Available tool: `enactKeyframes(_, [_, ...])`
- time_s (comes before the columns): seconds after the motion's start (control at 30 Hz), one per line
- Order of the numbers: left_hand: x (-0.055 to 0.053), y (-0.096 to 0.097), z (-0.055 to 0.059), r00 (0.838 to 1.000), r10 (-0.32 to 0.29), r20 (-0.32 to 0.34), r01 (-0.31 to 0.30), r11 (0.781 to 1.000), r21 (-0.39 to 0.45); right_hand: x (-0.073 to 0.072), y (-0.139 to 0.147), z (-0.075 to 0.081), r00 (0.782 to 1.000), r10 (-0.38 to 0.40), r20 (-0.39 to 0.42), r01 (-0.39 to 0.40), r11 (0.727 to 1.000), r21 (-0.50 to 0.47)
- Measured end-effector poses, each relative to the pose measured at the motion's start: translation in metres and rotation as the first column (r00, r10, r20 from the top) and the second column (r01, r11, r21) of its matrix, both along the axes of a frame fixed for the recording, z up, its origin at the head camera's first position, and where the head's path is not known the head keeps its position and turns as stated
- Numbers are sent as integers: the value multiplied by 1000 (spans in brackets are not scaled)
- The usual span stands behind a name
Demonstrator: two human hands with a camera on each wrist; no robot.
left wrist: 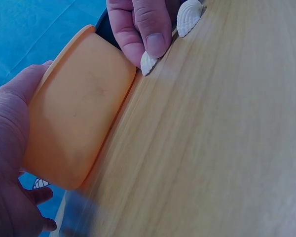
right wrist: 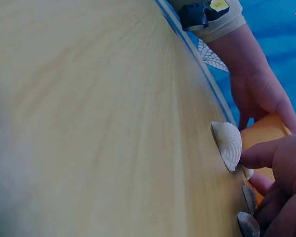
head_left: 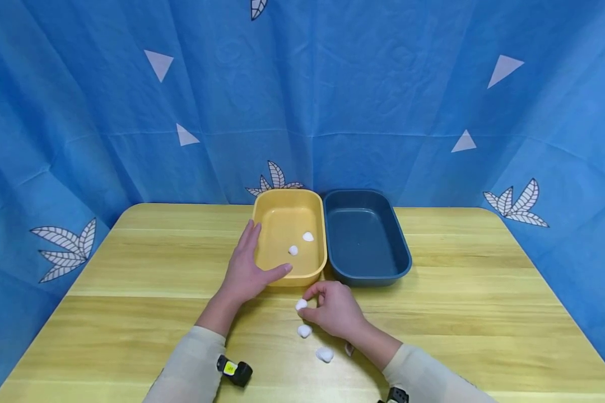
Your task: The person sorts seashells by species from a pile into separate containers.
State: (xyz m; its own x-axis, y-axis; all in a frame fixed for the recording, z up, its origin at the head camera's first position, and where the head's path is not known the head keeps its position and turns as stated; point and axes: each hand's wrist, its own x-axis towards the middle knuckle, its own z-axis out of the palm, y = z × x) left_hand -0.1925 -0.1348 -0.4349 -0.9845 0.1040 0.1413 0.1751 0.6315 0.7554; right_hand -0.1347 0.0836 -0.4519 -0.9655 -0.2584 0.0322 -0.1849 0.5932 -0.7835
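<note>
My left hand (head_left: 247, 274) lies along the left side of the yellow tray (head_left: 282, 281), fingers straight and thumb stretched over its front rim. Two white seashells (head_left: 308, 237) lie inside that tray. In front of it, my right hand (head_left: 335, 308) pinches a white seashell (head_left: 301, 304) between thumb and index finger. The left wrist view shows this pinched shell (left wrist: 148, 63) low over the table, close to the tray's base. Nearer the person are a second seashell (head_left: 305, 331) and a third (head_left: 325, 354). A brownish shell (head_left: 349, 349) is partly covered by the right forearm.
A dark blue tray (head_left: 368, 277) stands right beside the yellow one, to its right. Both sit toward the back of the wooden table (head_left: 146, 313). Behind hangs a blue patterned curtain (head_left: 312, 101). Ribbed shells (right wrist: 248, 224) show beside the right hand in the right wrist view.
</note>
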Motion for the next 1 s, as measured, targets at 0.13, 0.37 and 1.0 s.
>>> enactKeyframes(0.13, [0,0,1,1000,4,3,-4,1000,3,-1,-1,0,1000,-6,10,6,1000,1])
enactKeyframes(0.37, [1,0,1,1000,7,16,-7,1000,7,0,-1,1,999,-9,37,9,1000,-9])
enactKeyframes(1.0, [0,0,-1,1000,-5,-15,5,1000,3,10,2,20,987,42,154,-13,983,-184])
